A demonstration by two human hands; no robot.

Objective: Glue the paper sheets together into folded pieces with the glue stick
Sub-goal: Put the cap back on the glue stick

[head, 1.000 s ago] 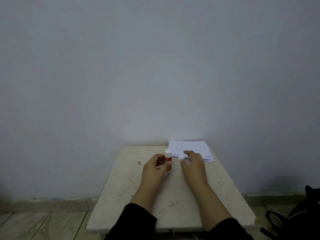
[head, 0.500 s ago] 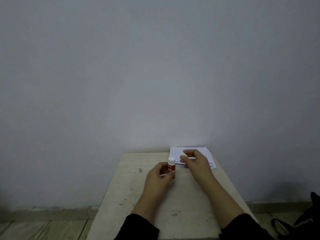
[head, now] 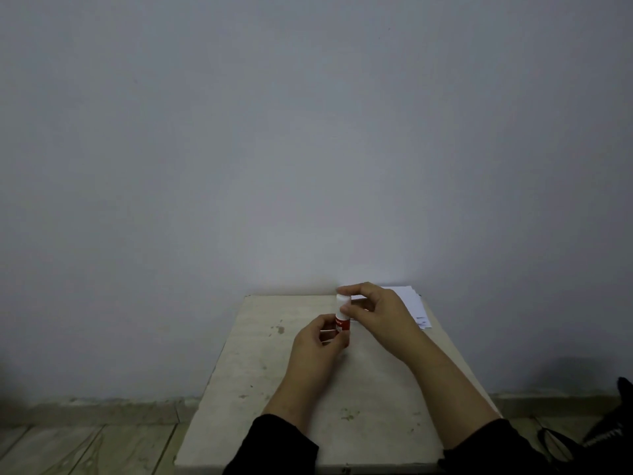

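The left hand [head: 317, 341] wraps its grip around the red lower body of the glue stick [head: 343, 318], fingers curled round the barrel and holding it upright above the middle of the desk [head: 260, 365]. The right hand [head: 380, 311] comes in from the right and closes its own grip on the white cap at the top of the same stick, with the thumb at the near side of the cap and the forefinger arched over its far side, the other fingers loosely curled behind. The two grips thus stack on one object: left below on the red label, right above on the white top, and the hands nearly touch each other. Whether the cap is seated fully on the barrel cannot be told from this view. Just behind the right hand, at the far right corner of the desk against the wall [head: 308, 149], lies the stack of white paper sheets [head: 412, 303], flat, partly hidden by the right hand and apart from the glue stick. The desk top is pale and stained with small dark marks. Dark sleeves cover both forearms near the lower edge. A black bag [head: 606, 443] sits on the floor at the lower right.
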